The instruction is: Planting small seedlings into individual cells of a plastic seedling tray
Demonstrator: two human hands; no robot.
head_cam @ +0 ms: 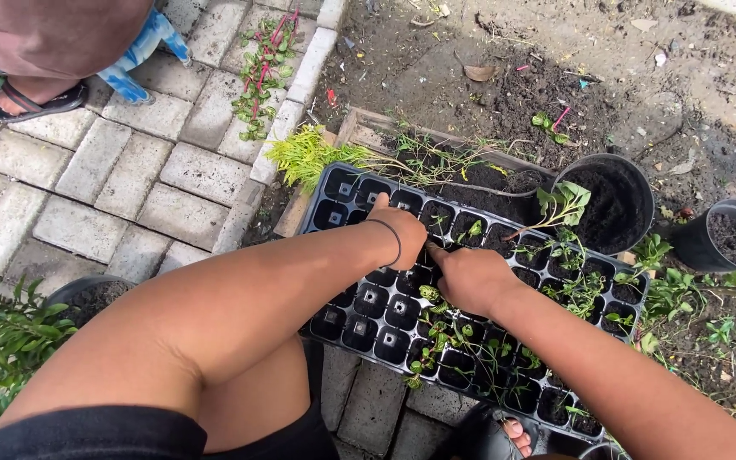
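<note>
Your left hand rests curled on the black seedling tray. Your right hand pinches into a cell; what its fingers grip is hidden.

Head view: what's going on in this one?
A person crouches over a black seedling tray lying across pavers and soil. The left hand rests on the tray's middle cells; the right hand pinches at a cell beside it. Small green seedlings fill the right-side cells. A soil-filled black pot stands behind.
</note>
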